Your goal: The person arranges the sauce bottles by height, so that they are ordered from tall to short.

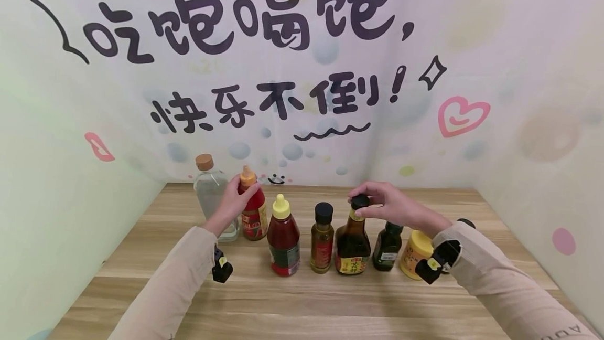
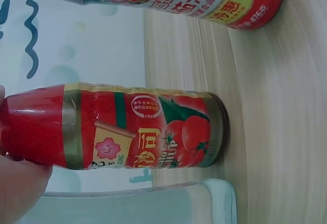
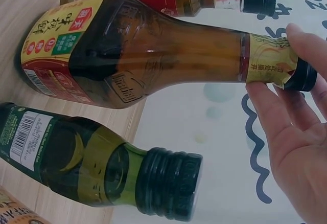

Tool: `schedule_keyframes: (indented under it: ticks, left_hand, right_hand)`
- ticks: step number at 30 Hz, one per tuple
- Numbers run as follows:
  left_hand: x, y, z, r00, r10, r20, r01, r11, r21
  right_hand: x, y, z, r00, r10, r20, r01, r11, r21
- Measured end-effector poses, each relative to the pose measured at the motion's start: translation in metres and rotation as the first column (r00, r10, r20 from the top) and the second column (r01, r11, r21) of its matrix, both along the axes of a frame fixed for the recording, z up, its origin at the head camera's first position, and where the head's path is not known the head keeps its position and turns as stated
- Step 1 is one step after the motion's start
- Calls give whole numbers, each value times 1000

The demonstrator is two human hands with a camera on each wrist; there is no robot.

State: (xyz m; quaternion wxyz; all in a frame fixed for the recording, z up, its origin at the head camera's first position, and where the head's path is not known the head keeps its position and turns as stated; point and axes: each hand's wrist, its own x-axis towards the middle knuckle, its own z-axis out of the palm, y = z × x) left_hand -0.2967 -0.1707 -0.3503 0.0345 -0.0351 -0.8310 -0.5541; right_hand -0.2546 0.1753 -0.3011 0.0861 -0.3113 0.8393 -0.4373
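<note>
My left hand [image 1: 234, 201] grips a red tomato ketchup bottle [image 1: 255, 219] by its upper part, just under the orange cap. In the left wrist view this ketchup bottle [image 2: 148, 132] stands with its base at the tabletop. At the right, my right hand [image 1: 390, 204] holds a dark soy sauce bottle [image 1: 352, 240] around the black cap and neck. The right wrist view shows the fingers [image 3: 271, 109] and thumb on either side of the yellow neck band. That soy sauce bottle [image 3: 138, 55] is upright, its base on or close to the table.
On the wooden table [image 1: 302, 308] stand a clear bottle [image 1: 211, 193], a yellow-capped sauce bottle [image 1: 283, 240], a black-capped slim bottle [image 1: 322, 240], a small green bottle [image 1: 388, 245] and a yellow-lidded jar [image 1: 417, 253]. A printed cloth [image 1: 283, 161] hangs behind. My right sleeve partly hides another dark-lidded container [image 1: 466, 222].
</note>
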Motion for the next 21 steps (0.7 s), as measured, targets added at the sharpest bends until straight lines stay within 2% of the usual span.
schedule_keyframes:
  ticks: [15, 21]
  left_hand:
    - [-1, 1, -3, 1000, 14, -16, -13, 998, 56]
    - [-2, 2, -3, 1000, 13, -6, -13, 999, 40]
  right_hand:
    - [0, 0, 0, 1000, -2, 6, 2, 1000, 0]
    - [0, 1, 0, 1000, 1, 16, -1, 1000, -6]
